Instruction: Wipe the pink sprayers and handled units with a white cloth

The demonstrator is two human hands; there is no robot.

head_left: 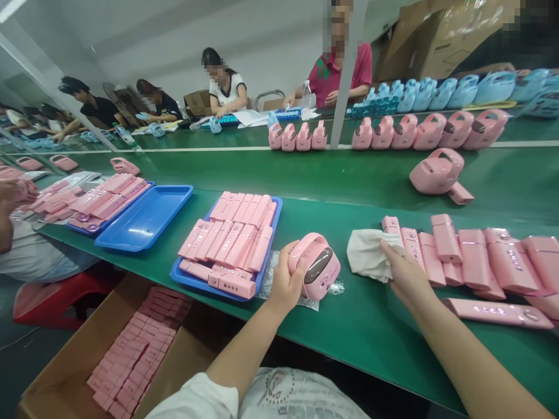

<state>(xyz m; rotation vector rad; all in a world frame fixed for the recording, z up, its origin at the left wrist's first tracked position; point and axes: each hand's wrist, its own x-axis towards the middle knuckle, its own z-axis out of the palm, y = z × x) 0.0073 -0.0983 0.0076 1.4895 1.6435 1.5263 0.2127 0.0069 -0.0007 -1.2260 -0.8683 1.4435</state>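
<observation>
My left hand [286,279] is closed around a pink handled case [325,276] with a dark oval window and small printed marks on its front. It is held just above a piece of bubble wrap [311,304] on the green table. Off to the right, my right hand [404,265] grips a white cloth [369,253] between thumb and fingers, low over the tabletop. The cloth is beside a group of pink rectangular pieces [474,259], some stacked on others. A blue tray [277,218] filled with similar pink pieces lies left of my left hand.
An empty-looking blue tray [142,224] lies farther left. A cardboard box [65,361] of pink pieces stands below the table edge. Across the green surface are pink handled cases [430,131] in a row, one larger case [437,171] nearer, and several people working behind.
</observation>
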